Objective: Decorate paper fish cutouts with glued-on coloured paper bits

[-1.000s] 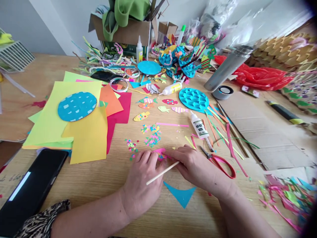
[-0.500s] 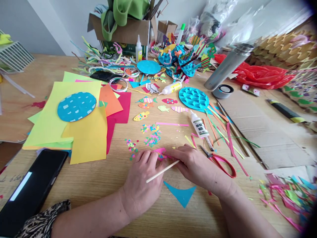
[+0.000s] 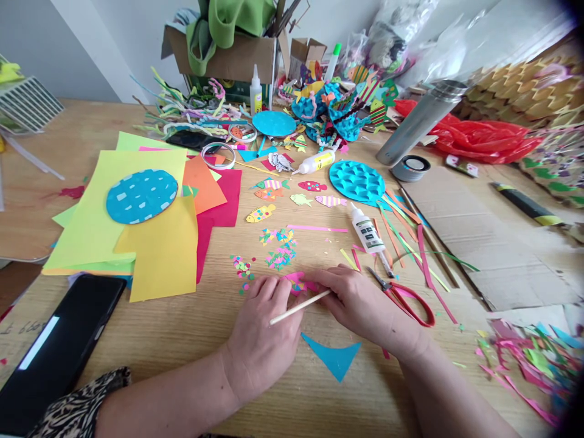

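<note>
My left hand (image 3: 269,322) is closed, its curled fingers at the near side of a pink paper fish (image 3: 298,283) with small coloured bits on it. The fish lies low at the table and is partly hidden by both hands. My right hand (image 3: 353,298) grips a pale wooden stick (image 3: 298,308), one end of which slants out over the back of my left hand. The right index finger touches the pink fish at its right side. Just beyond are small paper triangles (image 3: 280,257) and paper dots (image 3: 241,265). A blue paper scrap (image 3: 335,359) lies nearer me.
Decorated paper fish (image 3: 312,186) lie beyond the hands. To the right are a glue bottle (image 3: 368,230), red-handled scissors (image 3: 413,301), paper strips and cardboard (image 3: 483,237). Coloured paper sheets (image 3: 168,261) and a phone (image 3: 59,340) lie left. A steel flask (image 3: 420,125) stands tilted-looking behind.
My right hand has shifted slightly, and the outer end of the stick has dipped toward the far side less steeply. My left hand stays nearly still at the pink fish.
</note>
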Tool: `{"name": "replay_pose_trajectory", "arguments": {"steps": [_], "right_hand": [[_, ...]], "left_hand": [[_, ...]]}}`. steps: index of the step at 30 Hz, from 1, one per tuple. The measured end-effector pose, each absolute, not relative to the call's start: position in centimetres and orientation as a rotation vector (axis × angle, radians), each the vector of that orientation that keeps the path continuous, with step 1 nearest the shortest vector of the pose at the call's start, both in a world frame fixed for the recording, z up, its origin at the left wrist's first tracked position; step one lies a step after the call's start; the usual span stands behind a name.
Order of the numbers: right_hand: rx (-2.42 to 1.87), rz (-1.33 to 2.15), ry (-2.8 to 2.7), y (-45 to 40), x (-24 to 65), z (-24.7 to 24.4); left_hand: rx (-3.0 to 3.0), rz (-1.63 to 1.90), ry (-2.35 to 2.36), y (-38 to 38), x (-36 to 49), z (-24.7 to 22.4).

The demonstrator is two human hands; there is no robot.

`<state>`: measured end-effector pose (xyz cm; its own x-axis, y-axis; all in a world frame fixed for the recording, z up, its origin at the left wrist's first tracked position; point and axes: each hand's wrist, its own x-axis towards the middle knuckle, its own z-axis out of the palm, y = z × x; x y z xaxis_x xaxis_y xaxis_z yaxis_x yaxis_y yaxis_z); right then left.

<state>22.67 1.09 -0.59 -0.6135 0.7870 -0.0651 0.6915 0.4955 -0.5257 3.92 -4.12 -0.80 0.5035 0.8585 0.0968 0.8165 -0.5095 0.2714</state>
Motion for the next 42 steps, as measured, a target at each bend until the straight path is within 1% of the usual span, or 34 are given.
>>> {"name": "replay_pose_trajectory", "arguments": {"steps": [13,18,25,33,42], "right_hand": [[-1.281,0.836,-2.503,1.1,23.0,-0.5],[-1.396,0.791,-2.346,1.4,22.4,-0.6],[-1.487,0.749,-2.331,1.6,21.6,-1.9],[-1.739,0.704,-2.418,1.5,20.3,-0.6],[-1.771,0.66,-2.448,1.6,20.0,-0.5]], "left_hand": [[2.573,0.351,1.429,-4.1,3.9,-0.9],[2.557,0.335,1.432,-4.0,3.9,-1.0],[2.586,0.394,1.436,-4.1,3.8,-1.1],[2.58,0.38,1.463,-4.2,3.7,-1.4],[2.591,0.371,1.48,-4.2,3.7,-1.5]]}}
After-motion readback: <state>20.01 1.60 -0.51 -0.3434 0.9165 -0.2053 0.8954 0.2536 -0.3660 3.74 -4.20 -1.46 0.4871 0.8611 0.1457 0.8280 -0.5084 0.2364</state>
